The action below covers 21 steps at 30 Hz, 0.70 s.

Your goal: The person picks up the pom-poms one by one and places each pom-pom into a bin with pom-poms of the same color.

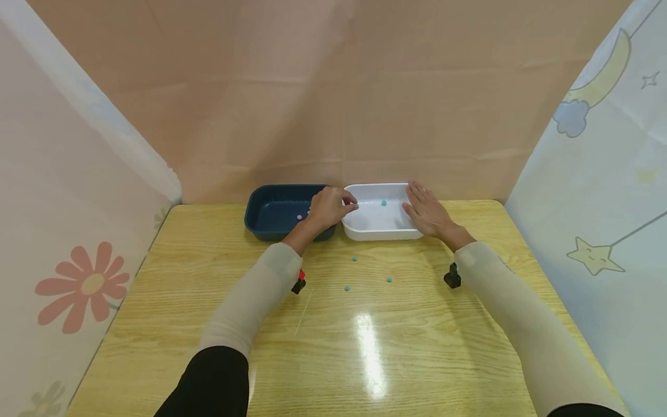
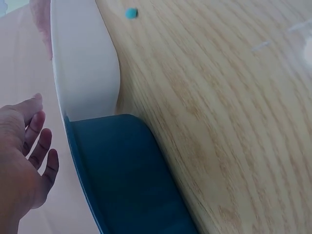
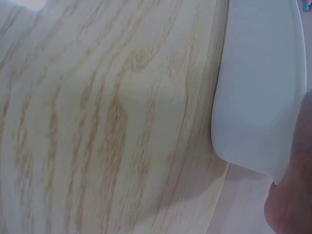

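One wooden table (image 1: 219, 260) carries it all. White tray (image 1: 383, 236) sits at its back edge; dark blue tray (image 1: 268, 234) just left of the white tray, pale pink ball (image 1: 299, 218) inside. Right hand (image 1: 428, 215) lies on the white tray's right end, fingers straight, holding nothing. Left hand (image 1: 328, 207) is over the white tray's left end, thumb and fingertip nearly closed, apparently pinching a small teal ball (image 3: 305, 7). Another teal ball (image 1: 384, 203) lies inside the white tray, three loose balls (image 1: 347, 288) in front of it. Risks, my guess: a slack pinch could drop the ball into the wrong tray; uneven right-hand pressure could tip the white tray; a sleeve brush could roll the loose ones away.
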### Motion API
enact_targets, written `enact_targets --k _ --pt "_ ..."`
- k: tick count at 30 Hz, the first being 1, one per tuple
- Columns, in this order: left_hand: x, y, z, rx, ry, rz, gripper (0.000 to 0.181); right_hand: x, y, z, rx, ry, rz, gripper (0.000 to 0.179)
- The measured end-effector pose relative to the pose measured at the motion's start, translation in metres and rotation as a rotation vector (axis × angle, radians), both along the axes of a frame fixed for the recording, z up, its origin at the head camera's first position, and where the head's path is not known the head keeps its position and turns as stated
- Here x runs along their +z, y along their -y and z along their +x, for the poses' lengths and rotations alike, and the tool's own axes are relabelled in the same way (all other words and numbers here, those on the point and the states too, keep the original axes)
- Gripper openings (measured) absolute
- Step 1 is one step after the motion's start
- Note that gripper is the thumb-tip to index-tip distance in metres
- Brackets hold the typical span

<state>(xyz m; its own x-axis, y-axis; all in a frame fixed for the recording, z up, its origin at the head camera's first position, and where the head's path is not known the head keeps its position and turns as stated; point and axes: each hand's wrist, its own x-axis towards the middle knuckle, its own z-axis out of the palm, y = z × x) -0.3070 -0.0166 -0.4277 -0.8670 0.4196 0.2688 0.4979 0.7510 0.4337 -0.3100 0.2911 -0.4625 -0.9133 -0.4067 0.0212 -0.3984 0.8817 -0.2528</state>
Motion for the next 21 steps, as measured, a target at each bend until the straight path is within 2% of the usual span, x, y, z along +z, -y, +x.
enact_targets --k 14,21 --pt "-0.003 0.001 -0.010 0.108 0.033 -0.015 0.016 0.001 0.000 0.000 -0.008 -0.004 -0.002 0.072" --pt "-0.007 0.005 -0.012 0.118 0.044 -0.009 0.022 0.001 0.002 0.000 -0.004 -0.005 -0.003 0.072"
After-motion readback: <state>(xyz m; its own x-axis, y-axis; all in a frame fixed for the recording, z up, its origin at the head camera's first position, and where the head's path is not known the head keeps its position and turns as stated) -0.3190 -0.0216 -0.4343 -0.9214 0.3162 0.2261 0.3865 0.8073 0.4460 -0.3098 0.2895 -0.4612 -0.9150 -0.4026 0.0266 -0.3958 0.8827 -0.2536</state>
